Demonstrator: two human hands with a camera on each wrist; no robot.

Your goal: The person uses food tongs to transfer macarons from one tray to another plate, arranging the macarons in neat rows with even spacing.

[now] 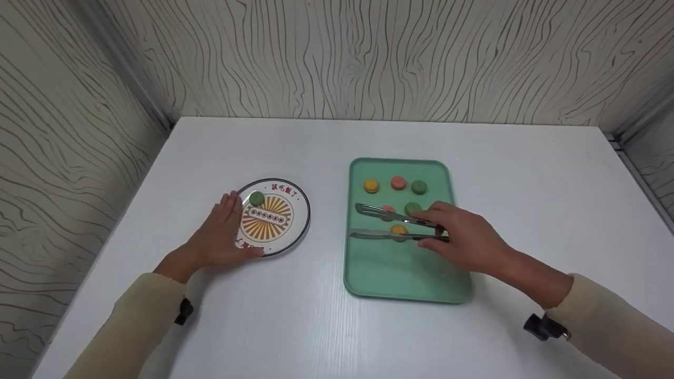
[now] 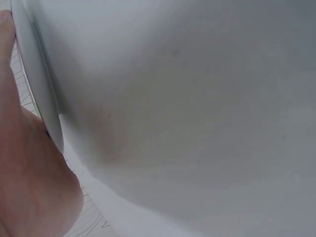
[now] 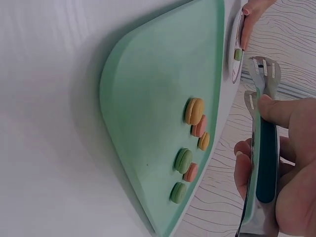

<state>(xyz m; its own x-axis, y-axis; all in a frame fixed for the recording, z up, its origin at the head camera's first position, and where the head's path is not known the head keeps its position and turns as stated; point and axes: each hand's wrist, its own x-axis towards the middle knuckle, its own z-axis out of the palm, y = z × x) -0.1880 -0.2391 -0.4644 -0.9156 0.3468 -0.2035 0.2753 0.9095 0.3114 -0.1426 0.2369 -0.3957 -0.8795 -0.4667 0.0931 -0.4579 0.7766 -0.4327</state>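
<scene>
My right hand [image 1: 429,230] grips grey metal tongs [image 1: 376,212] over the green tray [image 1: 400,268]. The tongs' arms stand apart and point left, with nothing between their tips. Their near arm crosses a yellow macaron [image 1: 398,228]; the far arm partly hides a pink one [image 1: 388,209]. More macarons lie behind: yellow [image 1: 371,186], pink [image 1: 398,182] and two green [image 1: 419,187]. My left hand [image 1: 226,231] rests flat on the left rim of a round patterned plate [image 1: 303,205], which holds one green macaron [image 1: 257,198]. The right wrist view shows the hand [image 3: 256,128], tongs [image 3: 261,79] and tray [image 3: 148,98].
Everything stands on a white table [image 1: 337,142] enclosed by wood-grain panels behind and at both sides. The left wrist view shows only the plate's white rim [image 2: 39,89], my palm and bare tabletop [image 2: 197,123].
</scene>
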